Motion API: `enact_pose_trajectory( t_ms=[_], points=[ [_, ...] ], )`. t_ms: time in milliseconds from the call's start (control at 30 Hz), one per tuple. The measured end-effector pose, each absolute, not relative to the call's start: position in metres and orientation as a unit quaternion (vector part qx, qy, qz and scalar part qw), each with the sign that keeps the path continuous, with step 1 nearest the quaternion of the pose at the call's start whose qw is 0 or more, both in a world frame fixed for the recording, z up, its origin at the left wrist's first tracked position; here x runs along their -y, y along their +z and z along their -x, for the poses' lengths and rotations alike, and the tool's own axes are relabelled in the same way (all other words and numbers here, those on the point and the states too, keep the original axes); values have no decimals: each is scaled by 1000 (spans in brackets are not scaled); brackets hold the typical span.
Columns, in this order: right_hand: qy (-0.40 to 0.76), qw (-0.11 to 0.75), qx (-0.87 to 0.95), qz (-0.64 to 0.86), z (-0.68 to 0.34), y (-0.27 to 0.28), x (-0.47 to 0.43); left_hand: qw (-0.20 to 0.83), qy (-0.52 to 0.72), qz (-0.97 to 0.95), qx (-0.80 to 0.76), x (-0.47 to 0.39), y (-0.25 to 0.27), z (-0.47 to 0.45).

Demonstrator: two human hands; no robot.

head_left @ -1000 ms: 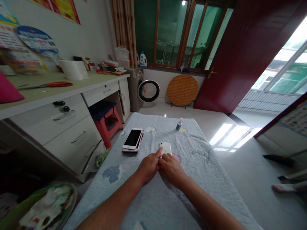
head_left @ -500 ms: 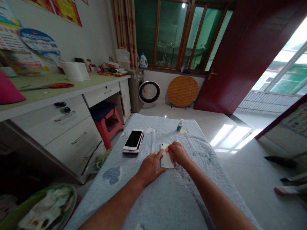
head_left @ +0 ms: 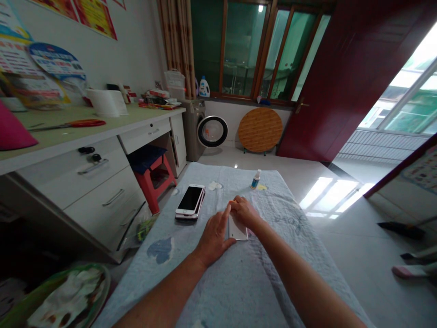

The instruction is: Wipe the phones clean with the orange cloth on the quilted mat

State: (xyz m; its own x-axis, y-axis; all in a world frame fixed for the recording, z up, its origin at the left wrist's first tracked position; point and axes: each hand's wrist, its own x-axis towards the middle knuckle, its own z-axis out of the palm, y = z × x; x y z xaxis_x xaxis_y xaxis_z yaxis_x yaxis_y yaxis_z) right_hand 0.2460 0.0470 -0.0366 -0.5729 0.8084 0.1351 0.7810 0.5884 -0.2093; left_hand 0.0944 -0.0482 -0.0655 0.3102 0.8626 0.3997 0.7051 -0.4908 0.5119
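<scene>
Nearest, a green basin (head_left: 27, 296) at lower left holds crumpled, stained tissues (head_left: 64, 291). On the cloth-covered counter (head_left: 232, 287), a white phone (head_left: 238, 231) lies flat beneath both hands. The left hand (head_left: 216, 231) is open, fingers and thumb along its left edge; the right hand (head_left: 243, 211) has its fingers bunched on a small orange piece (head_left: 232, 202), too covered to identify. The phone looks light, stiff and smooth, likely slippery and breakable if dropped; its long edges should offer the surest hold. Left of it sits a phone stack (head_left: 190, 201); farther, a small capped bottle (head_left: 255, 179) stands upright, its contents unclear. Beyond are a clear plastic tub (head_left: 175, 82) and a detergent bottle (head_left: 204, 86).
</scene>
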Motion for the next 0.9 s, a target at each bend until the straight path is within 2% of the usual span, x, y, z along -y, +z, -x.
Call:
enact_pose_trajectory(
  t_ms=[167,367,500,700,900],
  points=[
    [50,65,928,363,-249,-32,-21,85,331,-795,-501,48,-70,-95],
    [99,50,944,309,-256,-26,11,76,326,-792,-511,49,-72,-97],
    [102,51,941,318,-254,-26,5,80,320,-790,-516,50,-74,-98],
    [64,77,906,411,-244,-32,-34,79,305,-791,-525,51,-72,-99],
    [50,41,900,431,-232,-35,-59,71,251,-804,-534,53,-64,-99]
  ],
)
